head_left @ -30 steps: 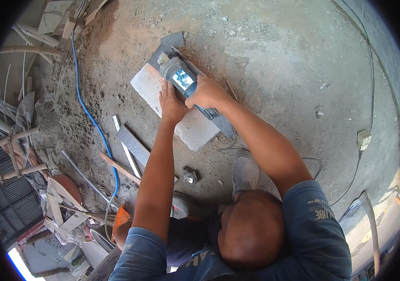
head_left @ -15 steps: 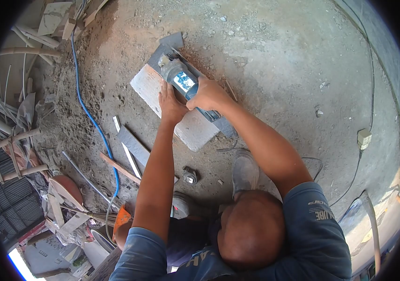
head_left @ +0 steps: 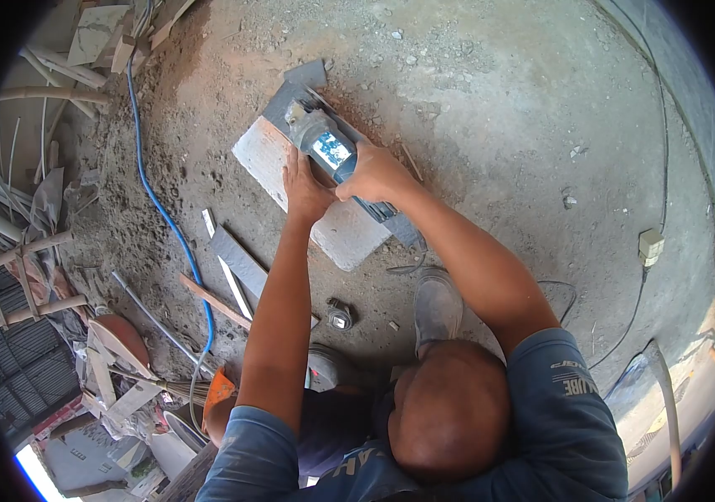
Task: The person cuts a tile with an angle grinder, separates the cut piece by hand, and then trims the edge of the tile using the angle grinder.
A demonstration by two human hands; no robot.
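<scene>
My right hand (head_left: 376, 177) is wrapped round the body of a blue angle grinder (head_left: 330, 151). The grinder's metal head points up and left, over a dark grey tile strip (head_left: 279, 107). That strip lies along a pale, flat block (head_left: 349, 236) on the ground. Beside the grinder, my left hand (head_left: 305, 189) rests on the block with its fingers stretched forward, and its fingertips are close to the grinder's head. The disc is hidden from this angle. A small grey offcut (head_left: 307, 74) lies past the far end of the block.
A small dark tool (head_left: 340, 315) lies near my shoes. Left of the block are another grey tile strip (head_left: 238, 258), a wooden stick (head_left: 215, 299) and a blue hose (head_left: 159, 201). A cable with a pale socket box (head_left: 650, 248) runs along the right.
The grinder has shifted very slightly down and to the right with my right hand. My left hand stays in place.
</scene>
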